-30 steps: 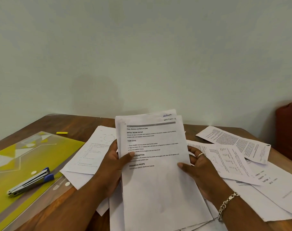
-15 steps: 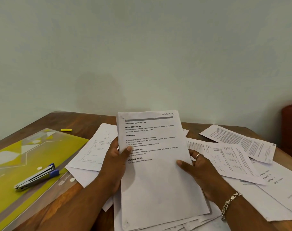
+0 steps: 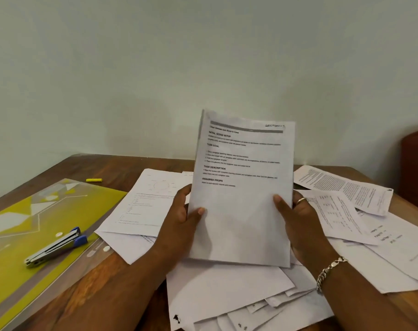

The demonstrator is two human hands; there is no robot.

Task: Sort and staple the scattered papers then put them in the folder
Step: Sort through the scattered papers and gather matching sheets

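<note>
A thin stack of printed sheets [image 3: 243,187] stands upright above the table's middle. My left hand [image 3: 181,218] grips its left edge, thumb on the front page. My right hand [image 3: 296,218] grips its right edge, thumb on the front, a ring on one finger. Loose white papers [image 3: 229,287] lie scattered flat under and around both hands. A yellow-green plastic folder [image 3: 48,211] lies at the left, and a blue and silver stapler [image 3: 57,247] rests on it.
More printed sheets [image 3: 341,187] spread across the right side of the wooden table [image 3: 126,168]. A small yellow marker [image 3: 94,180] lies near the far left edge. A dark red object [image 3: 415,168] stands at the right. A pale wall rises behind.
Both hands have lifted the held stack off the pile and raised it upright, squaring its sheets together. The papers left on the table now show below it.
</note>
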